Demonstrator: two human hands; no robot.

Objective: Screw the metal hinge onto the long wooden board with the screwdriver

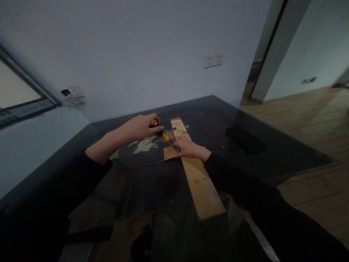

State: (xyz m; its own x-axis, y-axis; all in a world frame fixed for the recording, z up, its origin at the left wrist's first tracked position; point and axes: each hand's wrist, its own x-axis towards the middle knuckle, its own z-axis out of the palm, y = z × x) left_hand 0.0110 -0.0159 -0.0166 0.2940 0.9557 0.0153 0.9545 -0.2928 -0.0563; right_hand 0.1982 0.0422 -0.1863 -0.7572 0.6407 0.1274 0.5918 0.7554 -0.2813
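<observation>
My left hand (pixel 143 125) is closed around the black and yellow handle of a screwdriver (pixel 165 138), which tilts down to the right. Its shaft ends at a small metal piece (pixel 177 148) beside my right hand (pixel 188 147). The right fingers are closed and press that piece down where a short wooden block (pixel 169 153) meets a long wooden plank (pixel 203 182). Running away from me, the plank has its near end jutting past the table's front edge. My fingers partly hide the metal piece, so its exact kind is unclear.
A dark, glossy table (pixel 147 189) stands against the white wall (pixel 152 54). On its right part lies a flat black object (pixel 245 139). Wall sockets (pixel 213 60) are behind, and a wooden floor (pixel 308 112) extends to the right.
</observation>
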